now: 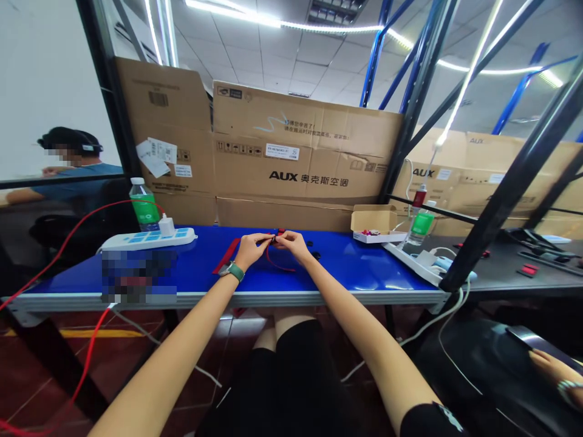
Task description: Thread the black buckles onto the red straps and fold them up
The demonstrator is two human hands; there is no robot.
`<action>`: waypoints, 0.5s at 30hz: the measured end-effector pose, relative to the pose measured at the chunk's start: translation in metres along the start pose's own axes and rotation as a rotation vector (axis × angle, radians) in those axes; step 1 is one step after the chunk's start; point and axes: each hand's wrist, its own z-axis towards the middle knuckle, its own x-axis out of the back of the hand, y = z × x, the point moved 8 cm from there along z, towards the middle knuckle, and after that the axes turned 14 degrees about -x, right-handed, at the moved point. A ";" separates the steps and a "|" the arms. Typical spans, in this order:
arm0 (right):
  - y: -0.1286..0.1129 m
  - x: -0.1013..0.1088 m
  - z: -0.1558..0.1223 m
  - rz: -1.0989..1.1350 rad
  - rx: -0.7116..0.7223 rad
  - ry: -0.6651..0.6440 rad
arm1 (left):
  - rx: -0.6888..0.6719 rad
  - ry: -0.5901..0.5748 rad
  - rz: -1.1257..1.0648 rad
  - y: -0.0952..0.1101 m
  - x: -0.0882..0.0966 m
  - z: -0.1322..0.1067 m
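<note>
Left hand (249,252): fingers almost closed, pinching a small red and black part (276,238).
Right hand (292,244): almost closed too, pinching same part from other side.
Part: held between hands, just above blue table (346,267); too small to tell its kind.
Near hands: red strap (227,255) on table, red wire (276,262) below part.

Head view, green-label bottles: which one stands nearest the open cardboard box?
The green-label bottle at the right of the view, just right of the open cardboard box; the other green-label bottle stands far left, behind the white power strip.
</note>
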 end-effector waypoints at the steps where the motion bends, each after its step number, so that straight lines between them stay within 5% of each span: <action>1: 0.000 0.000 -0.001 0.005 -0.007 -0.001 | 0.005 -0.004 -0.007 -0.001 0.000 0.000; 15: -0.002 0.010 0.001 -0.020 0.054 0.041 | 0.175 -0.009 -0.223 -0.024 -0.013 -0.007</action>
